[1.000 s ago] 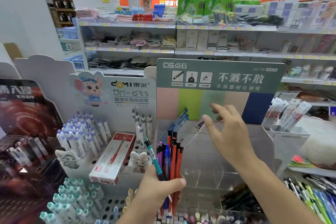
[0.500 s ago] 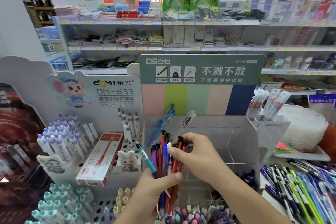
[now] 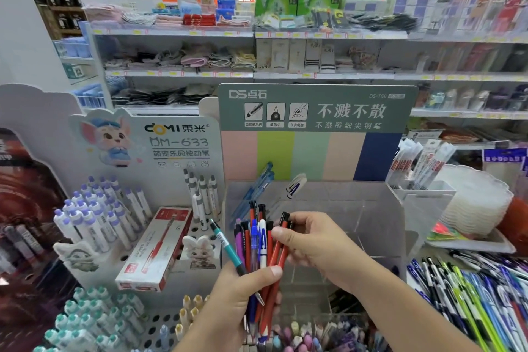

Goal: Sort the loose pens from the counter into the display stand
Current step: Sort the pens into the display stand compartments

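Observation:
My left hand [image 3: 243, 294] grips a bundle of pens [image 3: 258, 240] upright: several red ones, a blue, a white, a purple and a teal pen [image 3: 225, 244] leaning left. My right hand [image 3: 314, 240] pinches a red pen [image 3: 281, 240] at the right side of the bundle, near its black top. Behind the hands stands the clear acrylic display stand [image 3: 343, 208] with a green header card. Blue pens [image 3: 254, 191] lean in its back left compartment and a white pen [image 3: 295, 186] leans beside them.
A white DOMI stand [image 3: 177, 151] with purple-capped pens [image 3: 94, 214] and a red-and-white pen box [image 3: 155, 248] is at left. Loose pens [image 3: 471, 294] lie piled at lower right. A stack of white trays [image 3: 474, 203] sits at right. Store shelves fill the background.
My right hand came back from the rear of the acrylic stand to the bundle and took hold of a red pen. The white pen now leans in the stand.

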